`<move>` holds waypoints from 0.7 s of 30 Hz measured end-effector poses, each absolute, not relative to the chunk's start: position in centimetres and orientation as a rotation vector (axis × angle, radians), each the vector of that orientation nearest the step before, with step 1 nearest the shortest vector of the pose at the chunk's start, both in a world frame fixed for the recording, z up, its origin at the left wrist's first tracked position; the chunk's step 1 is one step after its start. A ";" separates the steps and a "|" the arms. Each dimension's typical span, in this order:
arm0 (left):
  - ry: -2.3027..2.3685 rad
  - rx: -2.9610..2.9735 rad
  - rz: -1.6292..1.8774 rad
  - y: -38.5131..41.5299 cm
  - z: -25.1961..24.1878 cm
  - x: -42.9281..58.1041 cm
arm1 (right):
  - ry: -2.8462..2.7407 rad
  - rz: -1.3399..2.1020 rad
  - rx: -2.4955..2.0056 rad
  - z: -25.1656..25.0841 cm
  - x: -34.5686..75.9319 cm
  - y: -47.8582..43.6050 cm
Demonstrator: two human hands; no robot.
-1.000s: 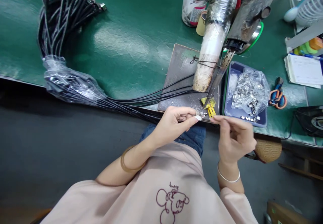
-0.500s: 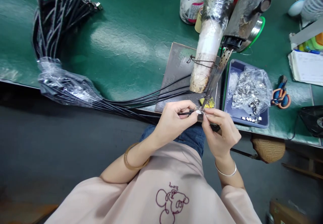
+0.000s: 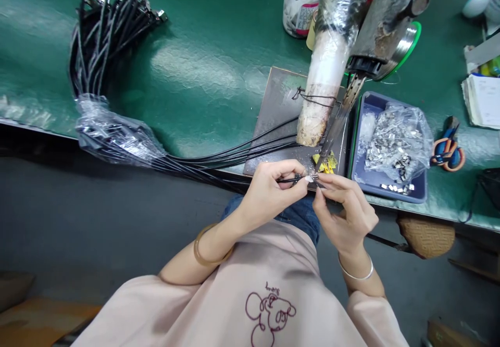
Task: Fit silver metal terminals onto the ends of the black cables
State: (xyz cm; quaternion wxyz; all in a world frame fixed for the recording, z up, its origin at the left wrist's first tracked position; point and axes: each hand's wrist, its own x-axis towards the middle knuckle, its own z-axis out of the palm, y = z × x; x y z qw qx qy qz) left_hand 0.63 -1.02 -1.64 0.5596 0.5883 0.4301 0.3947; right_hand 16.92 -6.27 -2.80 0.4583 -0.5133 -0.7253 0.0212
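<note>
The left hand's [image 3: 278, 189] grip is clamped on a black cable [image 3: 289, 180], thumb and forefinger pinching it just behind a small metal connector [image 3: 314, 177] at its end. That end sits over the near edge of the counter [image 3: 203, 71], at the near edge of a dark board [image 3: 273, 99] and just under the tip of a soldering iron [image 3: 339, 120]; whether the tip touches the metal, I cannot tell. The right hand [image 3: 346, 206] has its forefinger at the connector and its thumb a little below; whether that grip is clamped on anything, I cannot tell. The cable looks light and springy, firm enough to hold its line over a short stretch, and its jacket may be slightly slick. The connector is probably hard and rigid, but tiny, easily twisted, and perhaps hot near the iron, so the best hold seems to be on the jacket close behind it, with the metal left bare. The long run joins a bundle sleeved in clear plastic [image 3: 119, 136] along the counter's near edge toward the left, whose bulk may tug at the held end.
</note>
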 end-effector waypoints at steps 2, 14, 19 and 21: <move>1.024 1.406 0.932 -1.1 -1.7 0.7 | -1.800 0.073 -1.265 -2.9 17.1 -6.3; 1.072 1.483 0.986 -1.1 -1.4 0.7 | -1.792 0.088 -1.249 -2.2 17.0 -6.0; 1.047 1.523 0.972 -1.4 -1.7 0.6 | -1.818 0.150 -1.234 -2.6 17.1 -6.3; 1.038 1.540 0.956 -1.5 -1.8 0.5 | -1.832 0.163 -1.233 -2.3 17.3 -6.3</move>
